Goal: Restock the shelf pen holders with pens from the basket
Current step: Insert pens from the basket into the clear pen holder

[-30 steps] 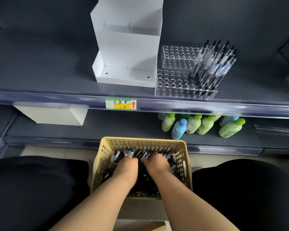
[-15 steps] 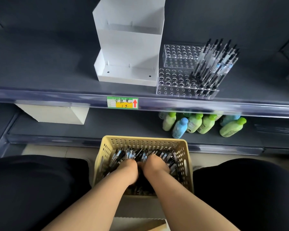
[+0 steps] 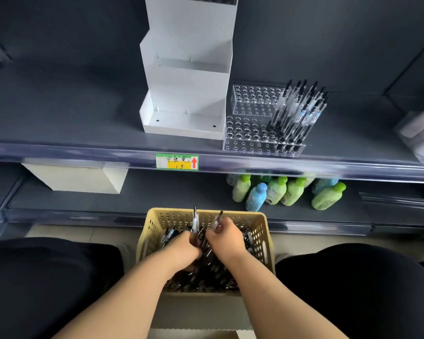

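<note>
A yellow perforated basket (image 3: 264, 238) full of black pens sits on the floor between my knees. My left hand (image 3: 184, 248) grips a pen (image 3: 195, 220) that sticks up above the basket rim. My right hand (image 3: 227, 234) pinches another pen (image 3: 217, 220), tilted up to the right. On the upper shelf stands a clear stepped pen holder (image 3: 250, 123) with many round holes; several pens (image 3: 299, 111) fill its right side and the left holes are bare. A white tiered holder (image 3: 186, 94) stands to its left.
A green and yellow price tag (image 3: 177, 162) is clipped to the shelf rail. Green and blue bottles (image 3: 279, 192) stand on the lower shelf at the right, a white box (image 3: 76, 177) at the left. My dark-clad knees flank the basket.
Both hands were buried among the pens in the basket; now each has risen a little with a pen sticking up from it. The view has shifted slightly.
</note>
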Available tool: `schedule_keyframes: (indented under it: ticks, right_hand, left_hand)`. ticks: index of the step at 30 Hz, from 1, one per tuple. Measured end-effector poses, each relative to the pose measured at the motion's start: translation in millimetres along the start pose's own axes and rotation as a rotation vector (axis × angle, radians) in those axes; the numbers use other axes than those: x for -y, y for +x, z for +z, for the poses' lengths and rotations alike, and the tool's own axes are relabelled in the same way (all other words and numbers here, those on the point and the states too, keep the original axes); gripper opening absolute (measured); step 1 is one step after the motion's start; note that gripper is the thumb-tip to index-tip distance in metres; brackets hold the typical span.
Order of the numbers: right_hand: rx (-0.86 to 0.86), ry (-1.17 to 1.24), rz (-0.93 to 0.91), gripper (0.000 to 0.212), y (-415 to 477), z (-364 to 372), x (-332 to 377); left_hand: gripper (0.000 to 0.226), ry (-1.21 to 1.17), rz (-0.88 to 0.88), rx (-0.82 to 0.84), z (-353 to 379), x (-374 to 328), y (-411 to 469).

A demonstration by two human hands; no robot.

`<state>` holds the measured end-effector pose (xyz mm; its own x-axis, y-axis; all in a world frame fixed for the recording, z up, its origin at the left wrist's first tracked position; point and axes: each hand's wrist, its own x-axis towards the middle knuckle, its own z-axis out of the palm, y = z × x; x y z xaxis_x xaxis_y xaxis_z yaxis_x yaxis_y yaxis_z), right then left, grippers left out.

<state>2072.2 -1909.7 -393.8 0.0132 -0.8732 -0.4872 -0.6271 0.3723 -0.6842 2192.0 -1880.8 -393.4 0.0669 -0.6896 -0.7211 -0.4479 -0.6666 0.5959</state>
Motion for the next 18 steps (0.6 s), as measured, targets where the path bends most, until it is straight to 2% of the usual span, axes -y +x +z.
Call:
schedule_keyframes:
  ticks: [6,8,10,14,16,18]
  right_hand:
    - [-0.182,0.022,-0.219,0.009,-15.1,-36.6,27.7]
    - [-0.251,0.040,-0.314,0.015,-17.9,-57.7,42.6]
    - [-0.344,0.064,-0.419,0.020,-19.8,-84.4,61.7]
    - [-0.488,0.255,-0.611,0.014,-23.2,-150.0,104.2]
    - [-0.519,0.335,-0.691,0.022,-24.2,-182.6,122.1]
    - [-0.522,0.335,-0.744,0.022,-21.4,-210.4,137.5]
  left_hand:
    - [0.005,-0.069,0.234,-0.198,-3.5,-33.2,-13.6]
    - [0.006,-0.025,0.360,-0.282,-6.0,-53.2,-22.4]
    - [0.017,0.033,0.508,-0.360,-11.8,-81.2,-38.4]
    - [0.047,0.102,0.732,-0.347,-30.5,-138.2,-66.4]
    - [0.043,0.156,0.798,-0.357,-42.3,-161.9,-73.0]
    - [0.029,0.183,0.853,-0.377,-52.6,-183.5,-74.9]
